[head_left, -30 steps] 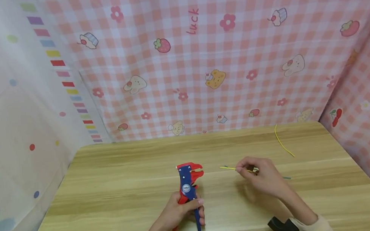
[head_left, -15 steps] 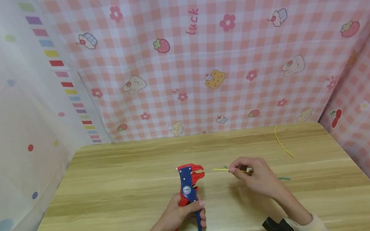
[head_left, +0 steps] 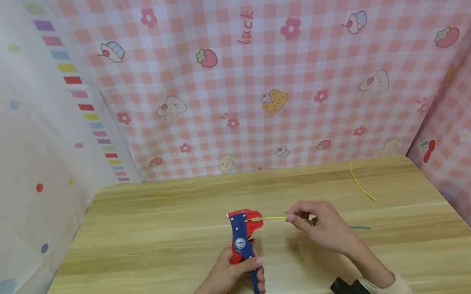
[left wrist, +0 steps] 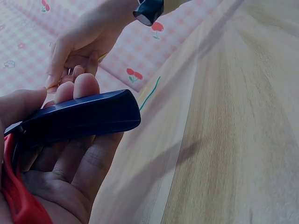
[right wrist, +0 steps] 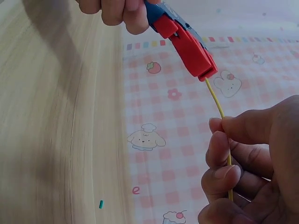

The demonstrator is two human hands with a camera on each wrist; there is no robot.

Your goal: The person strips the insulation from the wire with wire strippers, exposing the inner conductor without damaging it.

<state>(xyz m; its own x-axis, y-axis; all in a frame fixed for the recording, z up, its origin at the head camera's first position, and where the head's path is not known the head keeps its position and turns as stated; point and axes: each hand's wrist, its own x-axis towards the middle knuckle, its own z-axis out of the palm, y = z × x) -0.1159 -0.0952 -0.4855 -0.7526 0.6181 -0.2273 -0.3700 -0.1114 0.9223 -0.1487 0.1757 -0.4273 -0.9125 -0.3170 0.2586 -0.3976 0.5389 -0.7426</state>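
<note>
My left hand (head_left: 237, 273) grips the handles of a red and blue wire stripper (head_left: 239, 229), whose nose faces right with its jaws parted. In the left wrist view, fingers curl over the dark blue handle (left wrist: 88, 116). Between thumb and fingertips my right hand (head_left: 325, 224) pinches a thin yellow wire (head_left: 275, 218). Its free end points left, right at the stripper's mouth. In the right wrist view that wire (right wrist: 216, 100) reaches the red nose (right wrist: 198, 60); whether it has entered the jaws, I cannot tell. The wire's other end runs down through my right palm.
A second yellow wire (head_left: 360, 183) lies curved at the table's back right. Past my right hand a green wire (head_left: 360, 227) lies on the wooden table (head_left: 143, 254). The right wrist view shows a short green piece (right wrist: 101, 204). Patterned cloth (head_left: 227, 70) hangs behind the table.
My right hand has moved left with the yellow wire, bringing its end up to the stripper's nose. The stripper in my left hand has shifted slightly right and toward me.
</note>
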